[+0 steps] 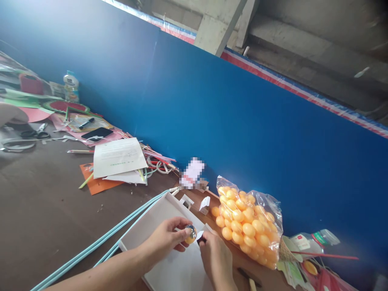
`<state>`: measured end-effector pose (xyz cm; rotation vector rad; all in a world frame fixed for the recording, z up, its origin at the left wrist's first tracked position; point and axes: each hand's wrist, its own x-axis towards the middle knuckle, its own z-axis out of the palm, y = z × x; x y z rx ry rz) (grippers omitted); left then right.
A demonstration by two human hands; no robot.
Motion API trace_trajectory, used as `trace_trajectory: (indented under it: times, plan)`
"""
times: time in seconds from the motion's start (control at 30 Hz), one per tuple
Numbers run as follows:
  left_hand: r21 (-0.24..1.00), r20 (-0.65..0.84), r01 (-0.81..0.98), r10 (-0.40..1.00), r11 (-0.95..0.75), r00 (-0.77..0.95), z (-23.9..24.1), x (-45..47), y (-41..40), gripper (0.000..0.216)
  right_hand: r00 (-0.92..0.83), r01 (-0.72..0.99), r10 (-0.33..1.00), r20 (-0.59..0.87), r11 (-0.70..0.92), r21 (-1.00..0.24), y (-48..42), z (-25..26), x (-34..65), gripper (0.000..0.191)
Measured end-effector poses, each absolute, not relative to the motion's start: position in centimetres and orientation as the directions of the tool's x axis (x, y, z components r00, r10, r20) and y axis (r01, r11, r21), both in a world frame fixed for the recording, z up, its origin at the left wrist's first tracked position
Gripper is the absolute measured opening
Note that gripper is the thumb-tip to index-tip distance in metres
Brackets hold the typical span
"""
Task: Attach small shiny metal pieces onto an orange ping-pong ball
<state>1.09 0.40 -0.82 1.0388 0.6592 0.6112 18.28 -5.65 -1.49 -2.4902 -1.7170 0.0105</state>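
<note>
Between its thumb and fingers my left hand (174,235) grips a small shiny ball (190,234), silvery on top and yellowish below. Close to its right, my right hand (216,258) is closed, with a white edge (200,235) and something dark showing at its fingertips. What that is, I cannot make out. Both hands hover over a shallow white box (165,275). Beyond the box stand two small white cartons, one (186,201) with a dark opening and another (205,205) nearer the bag.
A clear bag of orange balls (247,226) leans by the blue wall panel (194,113). Pale blue tubes (100,242) run along the box's left. Papers (119,157), a phone (97,134) and scissors (34,131) lie at left; a plastic bottle (312,241) at right.
</note>
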Motion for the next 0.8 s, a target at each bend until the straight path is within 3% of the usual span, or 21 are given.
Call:
trace_trajectory:
  times: [0.23, 0.37, 0.47, 0.53, 0.67, 0.8]
  plan:
    - [0.919, -0.192, -0.144, 0.736, 0.366, 0.649, -0.9, 1.2, 0.4, 0.046, 0.358, 0.929, 0.932, 0.063, -0.349, -0.124, -5.8, -1.2, 18.3, 0.024]
    - [0.907, -0.211, -0.151, 0.737, 0.392, 0.643, -0.8, 1.1, 0.5, 0.045, 0.36, 0.916, 0.928, 0.099, -0.332, -0.226, -6.3, 0.1, 18.5, 0.022]
    - [0.872, -0.213, -0.196, 0.708, 0.448, 0.673, -1.0, 1.0, 0.5, 0.042, 0.396, 0.871, 0.902, 0.173, -0.309, -0.383, -7.2, 1.6, 18.4, 0.018]
    - [0.832, -0.212, -0.24, 0.687, 0.499, 0.695, -1.2, 1.0, 0.5, 0.04, 0.444, 0.789, 0.873, 0.204, -0.273, -0.55, -8.0, 2.4, 17.7, 0.019]
    - [0.745, -0.227, -0.319, 0.672, 0.587, 0.705, -1.2, 1.0, 0.3, 0.039, 0.521, 0.435, 0.847, 0.102, -0.161, -0.886, -9.4, 2.7, 15.3, 0.033]
    - [0.709, -0.234, -0.334, 0.655, 0.62, 0.718, -0.9, 0.9, 0.2, 0.038, 0.505, 0.186, 0.861, 0.058, -0.043, -0.982, -9.5, 1.7, 13.4, 0.03]
